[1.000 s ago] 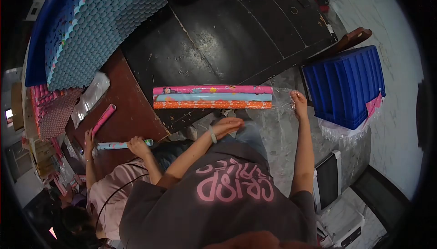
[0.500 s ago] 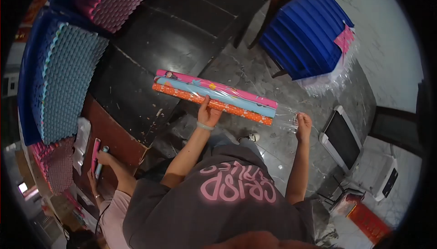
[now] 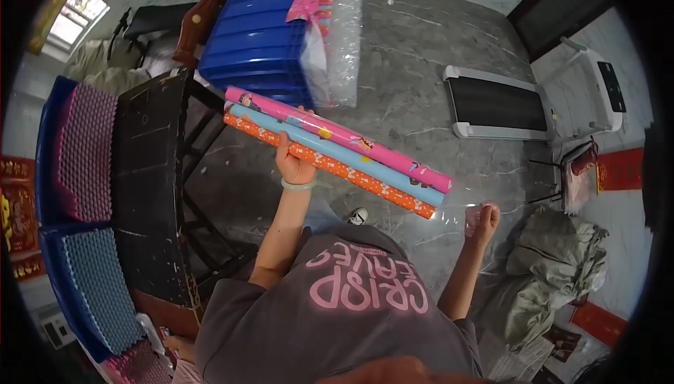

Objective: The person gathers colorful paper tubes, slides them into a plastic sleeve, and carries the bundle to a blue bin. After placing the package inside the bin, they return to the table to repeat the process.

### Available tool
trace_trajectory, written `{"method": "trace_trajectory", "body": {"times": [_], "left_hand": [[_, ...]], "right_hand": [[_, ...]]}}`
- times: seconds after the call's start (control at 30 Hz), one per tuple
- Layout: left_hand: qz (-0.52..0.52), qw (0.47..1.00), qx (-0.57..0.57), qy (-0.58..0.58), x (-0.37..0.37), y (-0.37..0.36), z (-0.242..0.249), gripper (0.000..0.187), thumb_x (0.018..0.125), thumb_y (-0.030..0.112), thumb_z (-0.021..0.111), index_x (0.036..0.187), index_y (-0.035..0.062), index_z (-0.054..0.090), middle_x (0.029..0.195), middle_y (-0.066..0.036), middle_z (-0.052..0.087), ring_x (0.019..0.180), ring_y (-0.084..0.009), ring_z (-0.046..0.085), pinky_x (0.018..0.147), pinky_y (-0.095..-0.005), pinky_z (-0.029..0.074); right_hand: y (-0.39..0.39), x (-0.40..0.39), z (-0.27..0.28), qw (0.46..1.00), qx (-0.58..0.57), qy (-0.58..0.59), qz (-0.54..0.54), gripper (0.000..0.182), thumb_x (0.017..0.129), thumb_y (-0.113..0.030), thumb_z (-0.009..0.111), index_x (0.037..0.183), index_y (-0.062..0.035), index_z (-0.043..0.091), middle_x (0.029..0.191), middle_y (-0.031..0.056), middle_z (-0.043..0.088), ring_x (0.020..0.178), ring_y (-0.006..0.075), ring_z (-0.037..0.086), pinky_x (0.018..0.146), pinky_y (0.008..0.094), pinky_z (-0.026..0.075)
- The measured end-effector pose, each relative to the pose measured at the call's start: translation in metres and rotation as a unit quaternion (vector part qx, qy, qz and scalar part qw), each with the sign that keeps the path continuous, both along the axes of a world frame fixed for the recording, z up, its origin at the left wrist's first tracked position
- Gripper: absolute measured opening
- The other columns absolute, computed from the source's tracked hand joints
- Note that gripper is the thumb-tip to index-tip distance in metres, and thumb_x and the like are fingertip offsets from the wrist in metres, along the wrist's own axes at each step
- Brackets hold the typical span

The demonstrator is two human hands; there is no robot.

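A bundle of three printed paper rolls lies side by side, slanting across the middle of the head view: a pink roll (image 3: pixel 344 131), a light blue roll (image 3: pixel 330 147) and an orange roll (image 3: pixel 351 174). Shiny clear film covers them. My left hand (image 3: pixel 296 166) grips the bundle left of its middle, thumb over the orange roll and fingers underneath, mostly hidden. Beyond the right end of the rolls, my right hand (image 3: pixel 486 222) is closed on the loose end of the clear plastic film (image 3: pixel 471 220).
At the left, blue crates (image 3: pixel 48 173) packed with roll ends stand by a black table (image 3: pixel 151 152). Stacked blue crates (image 3: pixel 253 33) sit ahead near bubble wrap (image 3: pixel 347 40). A treadmill (image 3: pixel 498 107) and grey-green sacks (image 3: pixel 554 265) are to the right. Another person's hand (image 3: pixel 181 347) shows lower left.
My body and view have turned to the right, away from the black table. The bundle has come along, tilting more downward at its right end. My right hand still grips the film.
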State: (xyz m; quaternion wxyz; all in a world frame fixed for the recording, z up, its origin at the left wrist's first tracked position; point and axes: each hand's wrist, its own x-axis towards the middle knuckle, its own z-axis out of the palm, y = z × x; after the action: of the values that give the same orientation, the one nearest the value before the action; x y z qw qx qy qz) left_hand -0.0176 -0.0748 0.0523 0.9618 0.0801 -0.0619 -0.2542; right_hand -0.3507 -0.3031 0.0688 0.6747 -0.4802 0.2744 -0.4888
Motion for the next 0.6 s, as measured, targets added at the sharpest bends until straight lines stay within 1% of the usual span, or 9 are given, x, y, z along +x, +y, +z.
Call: {"method": "trace_trajectory", "body": {"times": [0.07, 0.13, 0.3, 0.33, 0.4, 0.43, 0.5, 0.57, 0.6], "left_hand": [[-0.034, 0.999, 0.007, 0.021, -0.003, -0.039, 0.006, 0.054, 0.090, 0.024, 0.047, 0.135, 0.0029, 0.026, 0.138, -0.015, 0.034, 0.128, -0.0307, 0.030, 0.106, -0.0483, 0.024], [-0.078, 0.997, 0.010, 0.014, -0.003, -0.070, 0.002, 0.054, 0.090, 0.024, 0.048, 0.135, 0.0025, 0.027, 0.136, -0.015, 0.035, 0.127, -0.0310, 0.031, 0.106, -0.0484, 0.024], [-0.156, 0.988, -0.012, 0.020, 0.018, -0.146, -0.012, 0.052, 0.089, 0.023, 0.049, 0.133, 0.0004, 0.031, 0.133, -0.016, 0.040, 0.124, -0.0309, 0.037, 0.105, -0.0480, 0.026], [-0.122, 0.990, 0.037, 0.056, 0.023, -0.163, -0.017, 0.052, 0.090, 0.026, 0.048, 0.132, 0.0000, 0.032, 0.132, -0.017, 0.040, 0.121, -0.0316, 0.039, 0.103, -0.0474, 0.029], [-0.148, 0.985, 0.066, 0.064, 0.040, -0.193, -0.037, 0.053, 0.090, 0.030, 0.046, 0.132, -0.0003, 0.032, 0.131, -0.018, 0.042, 0.119, -0.0319, 0.041, 0.101, -0.0468, 0.032], [-0.139, 0.984, 0.087, 0.068, 0.049, -0.214, -0.043, 0.054, 0.091, 0.032, 0.044, 0.132, -0.0009, 0.032, 0.130, -0.018, 0.043, 0.119, -0.0319, 0.042, 0.100, -0.0461, 0.033], [-0.189, 0.976, 0.034, 0.105, 0.074, -0.248, -0.057, 0.054, 0.091, 0.031, 0.044, 0.132, -0.0014, 0.031, 0.130, -0.019, 0.042, 0.119, -0.0317, 0.041, 0.100, -0.0459, 0.033], [-0.182, 0.976, 0.012, 0.120, 0.099, -0.284, -0.060, 0.054, 0.091, 0.031, 0.044, 0.132, -0.0018, 0.031, 0.131, -0.018, 0.041, 0.120, -0.0319, 0.041, 0.101, -0.0463, 0.032], [-0.183, 0.973, 0.028, 0.137, 0.111, -0.301, -0.058, 0.048, 0.091, 0.029, 0.045, 0.129, -0.0003, 0.036, 0.127, -0.016, 0.046, 0.117, -0.0303, 0.044, 0.099, -0.0468, 0.033]], "right_hand": [[-0.018, -0.023, 0.002, 0.995, 0.011, -0.064, 0.077, 0.019, 0.086, -0.021, 0.060, 0.080, -0.0032, 0.055, 0.060, 0.0006, 0.045, 0.042, 0.0066, 0.034, 0.037, 0.0213, 0.025], [-0.028, -0.024, 0.009, 0.999, -0.005, -0.039, 0.019, 0.020, 0.086, -0.021, 0.059, 0.080, -0.0026, 0.055, 0.058, 0.0004, 0.044, 0.040, 0.0061, 0.032, 0.036, 0.0213, 0.022], [-0.080, -0.023, -0.026, 0.996, 0.009, -0.027, -0.089, 0.016, 0.087, -0.017, 0.058, 0.082, -0.0018, 0.055, 0.067, 0.0039, 0.053, 0.044, 0.0094, 0.043, 0.038, 0.0218, 0.031], [-0.092, -0.019, -0.026, 0.998, 0.014, -0.031, -0.061, 0.013, 0.087, -0.014, 0.057, 0.082, -0.0017, 0.056, 0.073, 0.0057, 0.056, 0.048, 0.0101, 0.046, 0.041, 0.0226, 0.035], [-0.121, -0.011, -0.037, 0.995, 0.035, 0.011, -0.096, 0.013, 0.087, -0.013, 0.057, 0.083, -0.0017, 0.056, 0.074, 0.0061, 0.057, 0.047, 0.0087, 0.045, 0.042, 0.0225, 0.036], [-0.139, -0.005, -0.034, 0.998, 0.039, 0.012, -0.045, 0.011, 0.087, -0.013, 0.057, 0.084, -0.0025, 0.057, 0.078, 0.0071, 0.058, 0.049, 0.0076, 0.045, 0.043, 0.0221, 0.035], [-0.175, 0.015, -0.040, 0.999, 0.034, 0.002, -0.037, 0.010, 0.087, -0.013, 0.057, 0.085, -0.0030, 0.057, 0.081, 0.0074, 0.058, 0.049, 0.0071, 0.044, 0.043, 0.0218, 0.034], [-0.206, 0.038, -0.038, 0.999, 0.028, 0.003, -0.030, 0.010, 0.087, -0.013, 0.057, 0.086, -0.0034, 0.058, 0.083, 0.0077, 0.059, 0.050, 0.0066, 0.043, 0.043, 0.0215, 0.033], [-0.221, 0.050, -0.034, 0.998, 0.041, 0.008, -0.051, 0.009, 0.087, -0.013, 0.057, 0.087, -0.0040, 0.058, 0.086, 0.0079, 0.059, 0.050, 0.0064, 0.042, 0.043, 0.0215, 0.032]]}}
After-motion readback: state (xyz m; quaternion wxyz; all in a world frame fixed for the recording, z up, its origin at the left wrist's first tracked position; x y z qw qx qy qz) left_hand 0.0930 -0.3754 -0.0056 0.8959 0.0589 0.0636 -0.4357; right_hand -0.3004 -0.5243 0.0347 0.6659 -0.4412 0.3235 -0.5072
